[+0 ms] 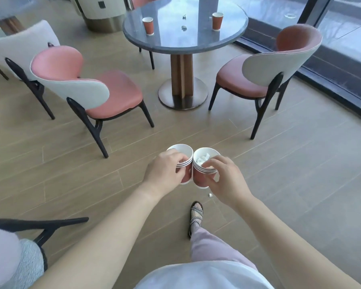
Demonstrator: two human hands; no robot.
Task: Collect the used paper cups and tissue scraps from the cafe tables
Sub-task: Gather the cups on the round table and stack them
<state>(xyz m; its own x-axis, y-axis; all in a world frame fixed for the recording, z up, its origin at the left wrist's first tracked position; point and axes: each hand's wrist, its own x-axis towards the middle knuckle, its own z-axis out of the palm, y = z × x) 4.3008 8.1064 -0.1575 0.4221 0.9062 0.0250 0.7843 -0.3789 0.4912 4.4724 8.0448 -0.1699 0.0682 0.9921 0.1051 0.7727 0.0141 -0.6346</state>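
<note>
left grip [165, 170] was clamped round one cup stack [187, 173], right grip [225, 178] round the tissue-filled stack [200, 177]; with neither free, reaching for the cups [148, 25] on the worktop [186, 43] risked dropping a stack.

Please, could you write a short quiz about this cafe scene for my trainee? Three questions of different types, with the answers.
1. How many cups stand on the table?
2. Left hand and right hand each hold a stack. Which stack shows tissue inside? A left, B right, C neither.
3. True or false: a scrap lies on the floor near the sandal.
Key: 1 two; 2 B; 3 true.
</note>
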